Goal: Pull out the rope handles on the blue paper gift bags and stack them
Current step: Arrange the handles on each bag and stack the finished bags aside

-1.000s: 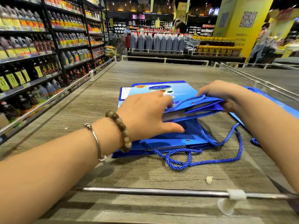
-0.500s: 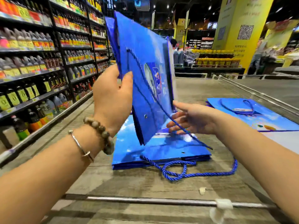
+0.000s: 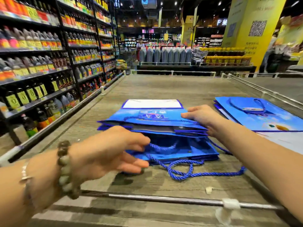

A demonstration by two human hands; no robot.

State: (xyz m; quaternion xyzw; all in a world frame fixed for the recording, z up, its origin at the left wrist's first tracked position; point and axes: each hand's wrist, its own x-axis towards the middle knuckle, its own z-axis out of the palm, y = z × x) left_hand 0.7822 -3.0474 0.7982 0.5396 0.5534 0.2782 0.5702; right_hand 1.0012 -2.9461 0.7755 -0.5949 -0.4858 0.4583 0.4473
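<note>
Half a second ago the left hand held a bag upright. Now this bag (image 3: 147, 118) lies flat on the stack (image 3: 193, 149) in the middle of the counter (image 3: 164, 86). Its near edge is a little raised above the bags under it. The right hand (image 3: 201, 118) rests on the right edge of the bag, with the fingers straight on top. The left hand (image 3: 106, 153) has come down to the near left corner of the stack. Its fingers are loosely stretched and the tips are at a rope handle (image 3: 164, 147); because of blur one cannot tell if they pinch it. More rope (image 3: 188, 172) lies loose on the counter in front of the stack. A second pile (image 3: 262, 115) of blue bags lies apart on the right. Shelves (image 3: 32, 71) of bottles stand at the left.
</note>
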